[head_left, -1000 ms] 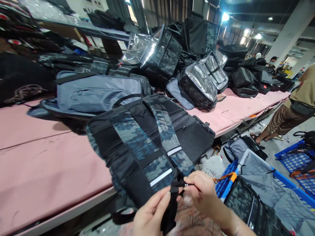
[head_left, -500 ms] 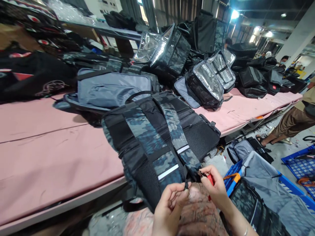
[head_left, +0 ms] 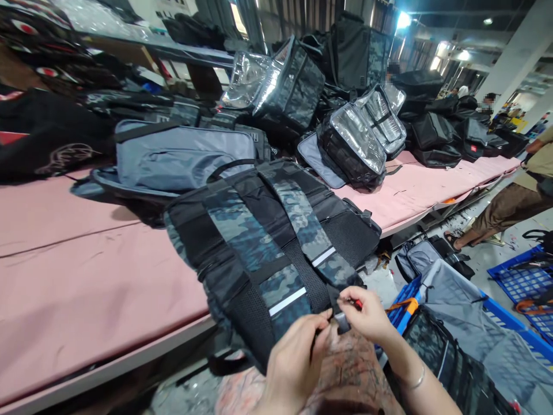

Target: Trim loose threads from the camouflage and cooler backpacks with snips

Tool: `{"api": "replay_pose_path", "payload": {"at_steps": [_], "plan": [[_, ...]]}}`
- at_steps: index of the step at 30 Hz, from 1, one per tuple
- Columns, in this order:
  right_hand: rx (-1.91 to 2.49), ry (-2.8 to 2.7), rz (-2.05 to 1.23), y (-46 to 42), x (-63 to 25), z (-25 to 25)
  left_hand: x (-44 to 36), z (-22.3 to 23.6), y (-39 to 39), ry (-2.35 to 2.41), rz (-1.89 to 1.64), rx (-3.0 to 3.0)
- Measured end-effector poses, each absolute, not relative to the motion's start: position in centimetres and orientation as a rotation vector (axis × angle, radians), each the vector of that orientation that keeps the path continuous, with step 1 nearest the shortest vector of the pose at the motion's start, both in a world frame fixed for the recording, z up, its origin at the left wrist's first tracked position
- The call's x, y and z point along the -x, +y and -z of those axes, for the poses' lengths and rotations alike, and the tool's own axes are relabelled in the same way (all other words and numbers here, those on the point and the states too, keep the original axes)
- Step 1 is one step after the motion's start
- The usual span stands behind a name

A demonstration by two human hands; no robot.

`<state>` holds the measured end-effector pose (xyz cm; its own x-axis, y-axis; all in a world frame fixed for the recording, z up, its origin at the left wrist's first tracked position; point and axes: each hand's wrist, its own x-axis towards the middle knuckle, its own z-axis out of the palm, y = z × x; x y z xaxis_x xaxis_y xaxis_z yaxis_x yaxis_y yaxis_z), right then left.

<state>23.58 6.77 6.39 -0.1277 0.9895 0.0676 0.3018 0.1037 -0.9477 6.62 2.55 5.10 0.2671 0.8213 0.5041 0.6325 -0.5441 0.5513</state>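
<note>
A black and dark blue camouflage backpack (head_left: 242,230) lies with its strap side up, overhanging the table's front edge. Both padded shoulder straps (head_left: 302,213) carry a white reflective stripe. At the lower end of the straps, my left hand (head_left: 298,354) pinches a black webbing strap (head_left: 342,323) between thumb and fingers. Close beside it, my right hand (head_left: 367,314) is closed around small red-handled thread snips (head_left: 356,304), mostly hidden by the fingers. Its fingertips touch the webbing near the strap's buckle end.
The pink-topped table (head_left: 108,276) runs off to the right. An open grey-lined bag (head_left: 185,155) and silver-lined cooler bags (head_left: 358,138) stand behind the backpack. A blue crate (head_left: 514,323) with a grey liner is at my right. Another person (head_left: 510,202) stands beyond it.
The hands have drawn closer together at the webbing. My right hand has shifted slightly left and turned, covering more of the red snips. The view has swung slightly right.
</note>
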Motion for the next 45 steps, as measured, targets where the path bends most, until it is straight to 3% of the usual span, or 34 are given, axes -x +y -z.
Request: {"api": "replay_pose_path", "payload": {"at_steps": [7,9,13,17,23,38,45], "plan": [[1.165,-0.839,-1.35,9.1,-26.3,-6.2,-8.4,-7.3,5.0,1.717,-0.397,-2.717],[1.12,-0.807,-1.415,9.1,-26.4,-6.0,-8.9,-7.4,5.2,1.701,-0.345,-2.713],[1.078,-0.774,-1.517,8.3,-25.8,-5.4,-7.8,-7.1,4.5,1.601,-0.605,-2.527],[0.969,-0.792,-1.656,7.4,-23.9,-5.3,-4.9,-7.4,2.6,1.516,-0.948,-1.912],[0.895,-0.837,-1.848,6.0,-19.4,-5.5,-2.2,-7.6,-0.2,1.447,-1.092,-1.343],[0.997,-0.737,-1.756,5.0,-16.9,-7.1,-3.7,-7.3,-0.8,1.7,-1.31,-1.195],[1.055,-0.883,-1.526,4.4,-16.2,-8.3,-4.1,-7.1,-0.7,1.757,-1.318,-1.152]]}}
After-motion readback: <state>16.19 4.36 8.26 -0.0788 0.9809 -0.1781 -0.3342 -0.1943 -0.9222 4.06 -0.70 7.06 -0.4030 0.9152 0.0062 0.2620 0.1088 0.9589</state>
